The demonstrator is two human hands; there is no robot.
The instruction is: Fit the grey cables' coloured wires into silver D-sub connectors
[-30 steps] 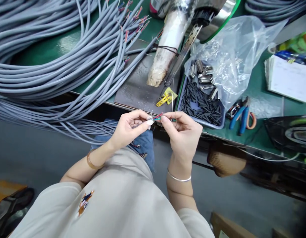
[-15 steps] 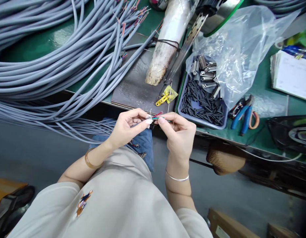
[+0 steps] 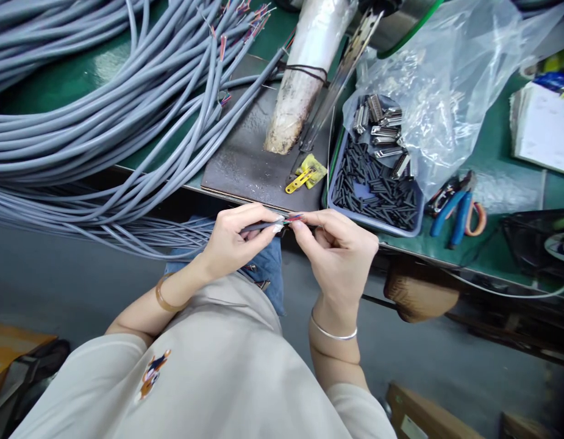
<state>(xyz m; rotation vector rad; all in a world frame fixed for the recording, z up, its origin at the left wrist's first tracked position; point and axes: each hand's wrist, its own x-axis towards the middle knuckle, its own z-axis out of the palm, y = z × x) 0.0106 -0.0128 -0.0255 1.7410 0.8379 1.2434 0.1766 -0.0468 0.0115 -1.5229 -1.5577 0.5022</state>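
My left hand [image 3: 238, 239] pinches the end of a grey cable [image 3: 260, 226] just in front of the table's edge. Thin coloured wires [image 3: 292, 218] come out of that end, and my right hand [image 3: 339, 247] pinches them between thumb and forefinger. The fingertips of both hands are close together. Beyond them, a yellow tool [image 3: 299, 180] lies on a dark board [image 3: 245, 155]. Many more grey cables [image 3: 103, 143] are spread over the left of the table.
A blue tray [image 3: 377, 224] holds small black tubes and metal connectors, partly under a plastic bag [image 3: 441, 110]. Pliers [image 3: 459, 210] and paper [image 3: 544, 128] are to its right. A wrapped white roll [image 3: 300, 79] leans over the board. Cardboard boxes [image 3: 428, 414] stand below.
My right hand has moved a little to the right and turned. The grey cable now shows along my left fingers, and less of the coloured wires is visible. The view has shifted slightly.
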